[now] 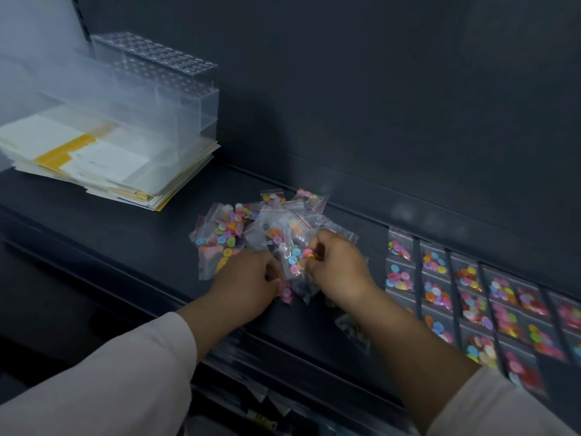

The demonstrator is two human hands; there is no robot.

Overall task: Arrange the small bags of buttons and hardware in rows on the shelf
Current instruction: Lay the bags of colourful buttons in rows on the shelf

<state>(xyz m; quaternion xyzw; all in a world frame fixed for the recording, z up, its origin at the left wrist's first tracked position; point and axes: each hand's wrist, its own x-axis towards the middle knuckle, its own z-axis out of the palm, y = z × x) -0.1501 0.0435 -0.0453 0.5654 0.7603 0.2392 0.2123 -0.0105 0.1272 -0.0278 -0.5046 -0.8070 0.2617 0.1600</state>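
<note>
Dark shelf (pixel 125 247) has a pile of button bags (pixel 251 225) in the middle. The left hand (pixel 248 278) and right hand (pixel 339 265) curl their fingers around bags from it. Neat rows of bags (pixel 471 297) lie on the right

Bare shelf (pixel 103 234) left-centre of frame; paper stack (pixel 103 158) upper left, bag rows (pixel 471 297) right block passage.

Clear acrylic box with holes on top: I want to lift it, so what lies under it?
A stack of cream and yellow paper sheets on the dark shelf; lower sheets are covered.
</note>
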